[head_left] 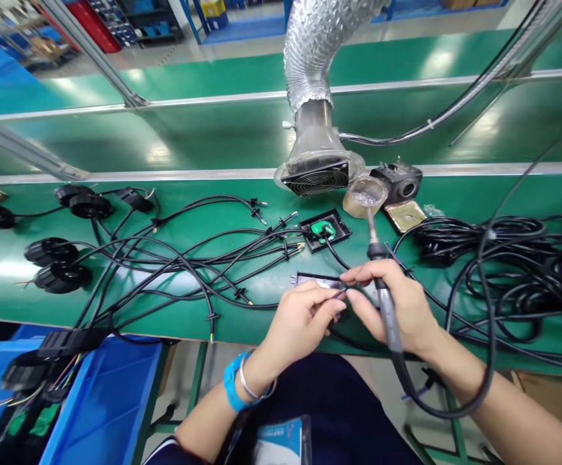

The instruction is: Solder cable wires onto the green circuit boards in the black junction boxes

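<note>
My right hand (397,303) is closed around a soldering iron (388,313), its tip pointing away from me toward a round container (367,196). The thumb and forefinger of that hand also reach toward a thin wire. My left hand (305,316) pinches the thin dark wire (341,292) close to those fingertips. Just beyond the hands lies a black tray-like housing (317,279), partly hidden by them. Farther off, a second black housing (343,227) holds a green circuit board (322,230) with a black cable running from it.
A fume extractor (314,175) hangs above the bench's far part. Beside it stand an iron holder (400,183) and a sponge tray (405,215). Black cables (165,255) spread leftward; coiled cables (518,265) lie right. A blue bin (101,394) stands lower left.
</note>
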`<control>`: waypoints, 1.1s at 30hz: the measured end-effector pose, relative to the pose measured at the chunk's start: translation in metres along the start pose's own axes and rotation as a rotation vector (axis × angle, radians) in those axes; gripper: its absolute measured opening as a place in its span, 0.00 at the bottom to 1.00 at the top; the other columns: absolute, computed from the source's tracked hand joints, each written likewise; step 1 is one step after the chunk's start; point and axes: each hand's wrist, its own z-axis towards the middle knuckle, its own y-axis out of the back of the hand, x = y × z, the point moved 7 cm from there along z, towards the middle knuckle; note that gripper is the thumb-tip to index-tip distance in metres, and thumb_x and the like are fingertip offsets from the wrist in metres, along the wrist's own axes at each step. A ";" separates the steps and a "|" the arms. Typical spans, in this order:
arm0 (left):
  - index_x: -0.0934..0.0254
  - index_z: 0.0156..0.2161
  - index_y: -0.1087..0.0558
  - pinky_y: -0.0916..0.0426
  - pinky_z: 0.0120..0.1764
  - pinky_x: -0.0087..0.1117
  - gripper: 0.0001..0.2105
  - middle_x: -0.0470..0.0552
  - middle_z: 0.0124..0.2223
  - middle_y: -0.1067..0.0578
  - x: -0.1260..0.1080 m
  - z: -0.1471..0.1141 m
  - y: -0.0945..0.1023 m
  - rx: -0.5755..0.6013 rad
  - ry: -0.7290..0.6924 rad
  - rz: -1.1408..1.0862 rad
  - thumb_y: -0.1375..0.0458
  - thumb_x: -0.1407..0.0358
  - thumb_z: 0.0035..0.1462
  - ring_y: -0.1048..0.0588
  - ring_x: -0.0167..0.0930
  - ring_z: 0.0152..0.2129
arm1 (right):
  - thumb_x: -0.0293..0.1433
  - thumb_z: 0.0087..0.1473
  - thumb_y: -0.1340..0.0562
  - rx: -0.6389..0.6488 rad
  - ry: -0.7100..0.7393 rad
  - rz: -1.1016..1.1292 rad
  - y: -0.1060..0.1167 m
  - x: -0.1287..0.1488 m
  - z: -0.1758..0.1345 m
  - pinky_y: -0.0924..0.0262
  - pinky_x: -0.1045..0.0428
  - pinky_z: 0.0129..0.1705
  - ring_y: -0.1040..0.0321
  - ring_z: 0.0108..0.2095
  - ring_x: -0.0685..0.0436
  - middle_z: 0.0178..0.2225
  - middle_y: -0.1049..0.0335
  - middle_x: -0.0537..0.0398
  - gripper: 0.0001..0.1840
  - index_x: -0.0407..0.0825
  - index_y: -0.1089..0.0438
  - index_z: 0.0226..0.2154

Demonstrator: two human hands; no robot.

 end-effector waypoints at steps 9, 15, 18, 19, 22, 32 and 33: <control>0.67 0.38 0.27 0.27 0.24 0.25 0.12 0.49 0.30 0.27 -0.001 0.000 0.011 -0.112 0.075 -0.140 0.44 0.58 0.58 0.24 0.28 0.25 | 0.26 0.53 0.39 -0.071 -0.031 -0.031 0.000 0.018 -0.001 0.37 0.60 0.29 0.32 0.26 0.55 0.29 0.32 0.60 0.10 0.50 0.41 0.36; 0.66 0.33 0.26 0.35 0.29 0.25 0.07 0.47 0.28 0.27 -0.017 0.003 0.023 -0.062 -0.086 0.414 0.44 0.65 0.59 0.30 0.24 0.23 | 0.26 0.54 0.40 -0.028 0.068 -0.097 -0.019 0.011 -0.019 0.35 0.55 0.33 0.32 0.29 0.51 0.31 0.31 0.57 0.09 0.49 0.39 0.38; 0.65 0.31 0.26 0.40 0.29 0.28 0.08 0.47 0.27 0.29 -0.023 0.008 0.026 -0.090 -0.141 0.759 0.45 0.67 0.60 0.32 0.26 0.25 | 0.26 0.53 0.40 0.007 0.078 -0.159 -0.029 0.004 -0.026 0.33 0.51 0.36 0.32 0.34 0.46 0.34 0.30 0.52 0.11 0.48 0.39 0.41; 0.65 0.31 0.26 0.40 0.30 0.28 0.09 0.47 0.28 0.28 -0.023 0.011 0.024 -0.063 -0.151 0.840 0.46 0.67 0.60 0.32 0.27 0.25 | 0.26 0.53 0.40 0.011 0.074 -0.169 -0.031 0.002 -0.027 0.33 0.50 0.36 0.32 0.35 0.45 0.35 0.30 0.50 0.11 0.47 0.39 0.41; 0.64 0.32 0.25 0.40 0.33 0.31 0.10 0.49 0.29 0.27 -0.022 0.022 0.015 0.050 -0.222 0.997 0.47 0.66 0.61 0.32 0.30 0.28 | 0.24 0.54 0.42 0.014 0.072 -0.173 -0.032 -0.001 -0.025 0.32 0.50 0.39 0.31 0.38 0.45 0.37 0.29 0.49 0.11 0.47 0.39 0.42; 0.64 0.32 0.25 0.39 0.36 0.32 0.11 0.49 0.29 0.27 -0.007 0.038 0.010 0.144 -0.302 0.933 0.48 0.66 0.62 0.34 0.30 0.28 | 0.18 0.53 0.42 -0.074 0.043 -0.065 -0.011 -0.005 -0.021 0.32 0.51 0.45 0.29 0.42 0.47 0.43 0.27 0.52 0.19 0.49 0.35 0.47; 0.64 0.31 0.25 0.39 0.36 0.32 0.11 0.49 0.28 0.27 -0.007 0.038 0.011 0.144 -0.307 0.922 0.48 0.67 0.62 0.34 0.30 0.28 | 0.18 0.53 0.42 -0.074 0.031 -0.019 -0.003 -0.002 -0.022 0.32 0.52 0.44 0.28 0.41 0.48 0.43 0.27 0.53 0.24 0.50 0.36 0.51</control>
